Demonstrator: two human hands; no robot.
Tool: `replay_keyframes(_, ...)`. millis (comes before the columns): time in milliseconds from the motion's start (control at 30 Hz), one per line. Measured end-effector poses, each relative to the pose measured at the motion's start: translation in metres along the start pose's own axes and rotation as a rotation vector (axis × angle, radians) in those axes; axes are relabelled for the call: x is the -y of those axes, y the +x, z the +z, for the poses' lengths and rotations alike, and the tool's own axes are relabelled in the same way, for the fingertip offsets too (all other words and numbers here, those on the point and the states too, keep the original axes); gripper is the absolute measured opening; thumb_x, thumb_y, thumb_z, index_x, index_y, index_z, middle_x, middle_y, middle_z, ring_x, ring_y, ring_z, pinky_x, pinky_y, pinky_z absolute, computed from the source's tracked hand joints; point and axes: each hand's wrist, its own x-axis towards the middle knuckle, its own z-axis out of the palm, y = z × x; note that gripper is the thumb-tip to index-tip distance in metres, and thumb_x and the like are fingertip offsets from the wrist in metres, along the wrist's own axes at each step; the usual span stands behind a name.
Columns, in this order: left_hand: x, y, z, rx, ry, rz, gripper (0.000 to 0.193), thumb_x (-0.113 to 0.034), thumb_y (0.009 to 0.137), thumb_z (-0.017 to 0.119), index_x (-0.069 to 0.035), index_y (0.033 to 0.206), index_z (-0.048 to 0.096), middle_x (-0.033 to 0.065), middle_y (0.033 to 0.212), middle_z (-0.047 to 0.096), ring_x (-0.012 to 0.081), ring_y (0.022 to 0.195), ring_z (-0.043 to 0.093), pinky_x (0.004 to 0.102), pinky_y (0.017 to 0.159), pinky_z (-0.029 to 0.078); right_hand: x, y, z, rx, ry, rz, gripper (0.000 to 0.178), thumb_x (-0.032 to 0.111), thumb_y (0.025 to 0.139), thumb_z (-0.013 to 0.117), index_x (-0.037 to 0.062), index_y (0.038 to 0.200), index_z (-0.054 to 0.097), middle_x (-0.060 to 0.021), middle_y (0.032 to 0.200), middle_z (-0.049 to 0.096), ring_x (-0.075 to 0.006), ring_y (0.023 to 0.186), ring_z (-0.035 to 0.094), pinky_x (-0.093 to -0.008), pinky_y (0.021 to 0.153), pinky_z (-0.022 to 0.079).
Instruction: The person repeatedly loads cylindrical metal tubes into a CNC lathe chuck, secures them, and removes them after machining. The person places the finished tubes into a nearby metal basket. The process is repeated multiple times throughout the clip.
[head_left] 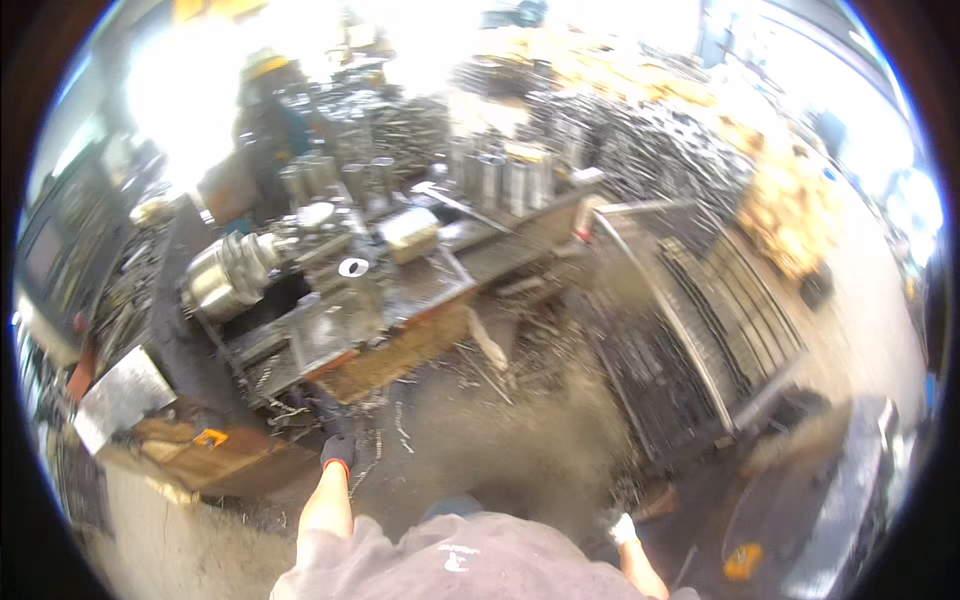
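My left hand [339, 449], in a dark glove with an orange cuff, hangs at the near corner of a lathe-like machine. Curly metal shavings [370, 465] dangle and lie next to it; motion blur and the dark glove hide its fingers. Low at the right is my right hand [622, 527], in a whitish glove, smeared by motion and near the dark floor. What either hand holds, if anything, I cannot make out. Ahead of my left hand stands the machine's round metal chuck [228, 275], with a hollow metal cylinder [355, 290] upright on the machine bed.
A hammer [455, 203] and several metal cylinders [515, 180] rest on the bench behind. To the right stands a metal-framed rack [690, 330]. Scrap and shavings [500, 370] litter the floor. Heaps of metal parts [640, 140] fill the back. A machine housing [200, 450] borders the left.
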Motion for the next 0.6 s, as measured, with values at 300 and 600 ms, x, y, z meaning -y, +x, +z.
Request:
replay_keyframes(300, 0.096, -0.038, -0.187, -1.109, -0.859, -0.51, 0.06, -0.044, 0.114, 0.044, 0.008, 0.139, 0.059, 0.0313, 0.135, 0.065, 0.0477, 0.118, 0.065, 0.0509, 0.102, 0.052, 0.036, 0.187, -0.007, 0.115, 0.186, 0.296, 0.025, 0.03, 0.085, 0.08, 0.0099, 0.099, 0.083, -0.0128, 0.086, 0.08, -0.0251, 0.071, 0.075, -0.0365, 0.066, 0.059)
replay_keyframes(600, 0.178, -0.019, -0.217, -0.886, -1.1, -0.205, 0.054, -0.046, 0.111, 0.048, -0.004, 0.144, 0.058, 0.0219, 0.142, 0.062, 0.0355, 0.125, 0.062, 0.0476, 0.1, 0.052, 0.202, 0.252, -0.005, 0.401, 0.231, 0.118, 0.032, 0.018, 0.096, 0.068, -0.0016, 0.12, 0.077, -0.0143, 0.098, 0.081, -0.0226, 0.078, 0.078, -0.0348, 0.07, 0.063)
